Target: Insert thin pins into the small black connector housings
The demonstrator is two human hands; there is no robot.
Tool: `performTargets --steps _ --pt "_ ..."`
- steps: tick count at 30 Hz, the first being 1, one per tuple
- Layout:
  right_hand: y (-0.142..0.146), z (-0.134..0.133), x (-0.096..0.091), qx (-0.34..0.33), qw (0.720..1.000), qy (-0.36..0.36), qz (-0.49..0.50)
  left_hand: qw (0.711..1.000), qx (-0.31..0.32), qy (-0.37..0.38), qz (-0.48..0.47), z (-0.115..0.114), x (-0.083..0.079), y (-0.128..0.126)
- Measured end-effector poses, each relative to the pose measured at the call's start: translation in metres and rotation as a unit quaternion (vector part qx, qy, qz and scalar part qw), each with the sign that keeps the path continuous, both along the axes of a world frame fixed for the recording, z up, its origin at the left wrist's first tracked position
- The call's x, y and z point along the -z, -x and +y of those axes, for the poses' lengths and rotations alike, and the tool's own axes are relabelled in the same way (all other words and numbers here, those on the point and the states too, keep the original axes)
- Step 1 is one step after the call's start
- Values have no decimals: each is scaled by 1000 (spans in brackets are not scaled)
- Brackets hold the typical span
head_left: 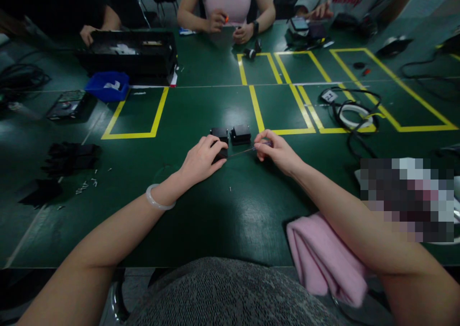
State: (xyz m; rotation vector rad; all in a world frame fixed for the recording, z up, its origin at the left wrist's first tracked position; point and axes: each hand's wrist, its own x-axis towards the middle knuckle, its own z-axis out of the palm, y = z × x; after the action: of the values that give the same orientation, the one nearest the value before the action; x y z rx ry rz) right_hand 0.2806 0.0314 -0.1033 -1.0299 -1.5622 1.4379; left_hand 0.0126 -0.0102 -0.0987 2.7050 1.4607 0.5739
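Observation:
My left hand (201,159) is closed around a small black block (220,153) that rests on the green table (215,211). My right hand (276,150) pinches a thin screwdriver (247,150) whose tip points left at that block. Two more small black blocks (219,133) (240,134) sit side by side just beyond my hands. A pale bangle is on my left wrist.
Yellow tape rectangles (134,134) mark the table. A pink cloth (319,259) lies by my right elbow. Black parts (72,156) and tiny screws lie at left, a blue bin (107,85) and black tray (129,53) farther back, coiled cables (354,118) at right. Other people sit across.

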Motion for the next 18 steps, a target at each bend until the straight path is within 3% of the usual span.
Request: performTargets --steps 18 --pt "1 -2 -1 5 1000 17 5 1000 -2 1 0 -1 -1 0"
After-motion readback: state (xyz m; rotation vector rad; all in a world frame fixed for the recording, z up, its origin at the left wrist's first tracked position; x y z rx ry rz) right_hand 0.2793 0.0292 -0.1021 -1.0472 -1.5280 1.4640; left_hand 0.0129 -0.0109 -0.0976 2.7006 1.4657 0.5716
